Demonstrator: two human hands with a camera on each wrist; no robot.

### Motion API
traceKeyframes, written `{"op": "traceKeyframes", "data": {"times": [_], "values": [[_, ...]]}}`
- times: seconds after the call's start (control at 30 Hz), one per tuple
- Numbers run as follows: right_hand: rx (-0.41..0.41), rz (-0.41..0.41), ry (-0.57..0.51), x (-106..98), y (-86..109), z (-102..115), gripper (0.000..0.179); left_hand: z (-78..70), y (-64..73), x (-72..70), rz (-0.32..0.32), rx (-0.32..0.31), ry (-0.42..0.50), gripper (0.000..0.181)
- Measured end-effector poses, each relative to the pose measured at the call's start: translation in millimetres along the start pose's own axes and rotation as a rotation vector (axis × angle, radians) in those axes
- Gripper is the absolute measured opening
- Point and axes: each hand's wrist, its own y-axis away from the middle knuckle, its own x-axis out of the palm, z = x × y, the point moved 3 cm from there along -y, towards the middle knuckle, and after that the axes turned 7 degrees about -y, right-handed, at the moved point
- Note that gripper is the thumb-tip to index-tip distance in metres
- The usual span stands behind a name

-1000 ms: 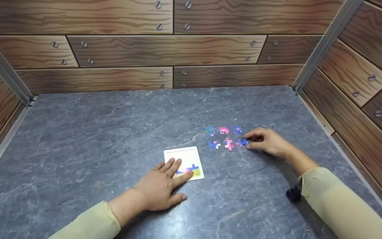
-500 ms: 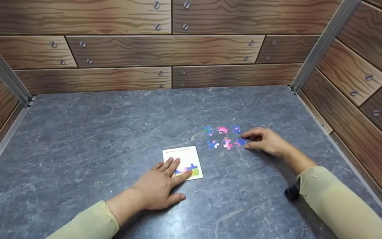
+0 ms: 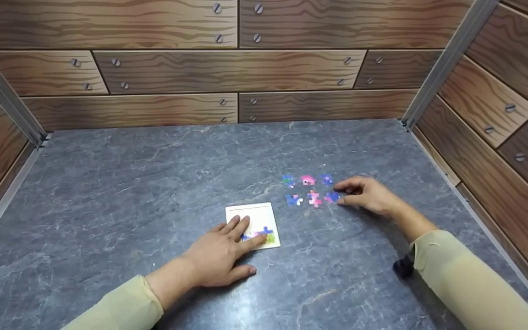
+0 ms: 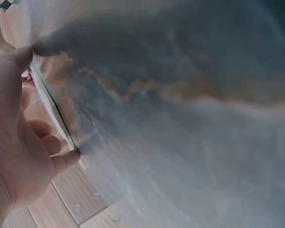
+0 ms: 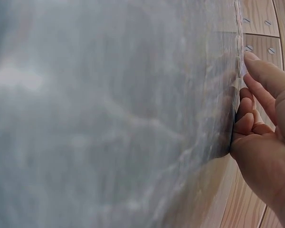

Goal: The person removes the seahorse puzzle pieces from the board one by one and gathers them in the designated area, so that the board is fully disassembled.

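Six puzzle pieces (image 3: pixel 314 198) inside table (image 3: pixel 154 174) edges; left hand (image 3: pixel 218 256) spread on board (image 3: pixel 259 215); right hand (image 3: pixel 370 196) crooked alongside, hold unclear

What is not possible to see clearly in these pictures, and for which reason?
White board, lower left part: head view, covered by the left hand.
Puzzle pieces, printed faces: right wrist view, seen nearly edge-on.
Right sleeve, upper part: head view, cut off by the edge.
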Motion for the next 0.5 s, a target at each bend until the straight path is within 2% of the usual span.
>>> {"op": "traceKeyframes", "data": {"times": [0.17,0.3,0.5], "values": [[-0.005,-0.014,-0.057,-1,1.2,5,0.040,5.8,5.3,-5.0,-0.031,0.021,-0.004,0.067],[-0.010,-0.040,-0.070,-2,1.5,14,0.040,10.2,12.0,-6.8,-0.019,0.044,-0.011,0.065],[-0.057,-0.053,-0.015,2,-3.0,41,0.037,16.6,23.9,-7.5,-0.034,0.073,0.005,0.060]]}}
